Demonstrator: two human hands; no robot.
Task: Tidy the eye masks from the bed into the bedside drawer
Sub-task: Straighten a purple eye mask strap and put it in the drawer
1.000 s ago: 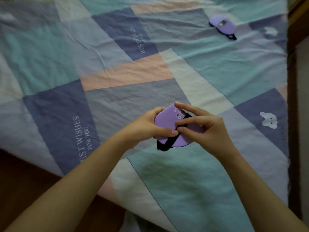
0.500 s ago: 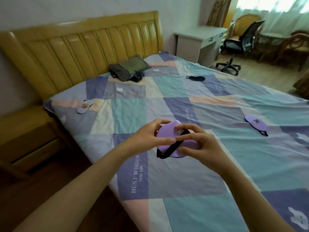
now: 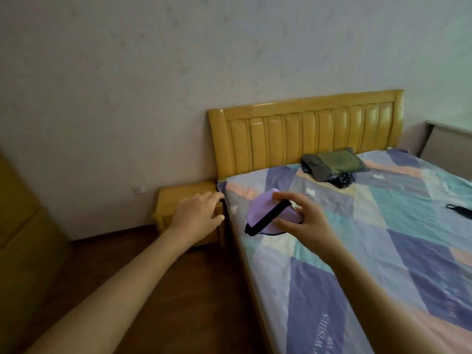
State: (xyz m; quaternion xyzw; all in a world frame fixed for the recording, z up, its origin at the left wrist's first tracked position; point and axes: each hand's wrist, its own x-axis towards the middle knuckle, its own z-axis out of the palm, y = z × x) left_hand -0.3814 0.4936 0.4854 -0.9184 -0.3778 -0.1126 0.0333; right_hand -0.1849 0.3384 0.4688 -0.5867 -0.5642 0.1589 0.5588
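Beside a wooden-framed bed, a person's right hand [image 3: 305,221] holds a folded lilac fabric eye mask with a black elastic strap [image 3: 268,217] above the near corner of the mattress, fingertips [image 3: 282,196] and thumb curled round its edge, the strap running diagonally across the face turned toward the camera. To the left of that hand, the left hand [image 3: 198,217] reaches out with fingers straight and spread, holding nothing; it hangs in front of a low yellow-brown wooden bedside cabinet [image 3: 169,203] set against the wall at the head of the bed. Whether the hand touches the cabinet cannot be told, and the cabinet's drawer front is largely hidden behind the hand. Beneath the right hand spreads a patchwork bedsheet of teal, purple, peach and grey panels [image 3: 383,238], printed with white lettering near the lower edge. Beyond the right hand, close to a padded yellow headboard with vertical ribs [image 3: 306,136], lies a folded olive-green cloth bundle [image 3: 332,163] with a dark patterned item tucked just beside it. Far to the right of the right hand, at the frame's edge, a black eye mask [image 3: 461,210] rests on the sheet. Dark reddish-brown wooden flooring [image 3: 178,290] lies under both forearms, and a pale textured wall [image 3: 153,85] fills the background.
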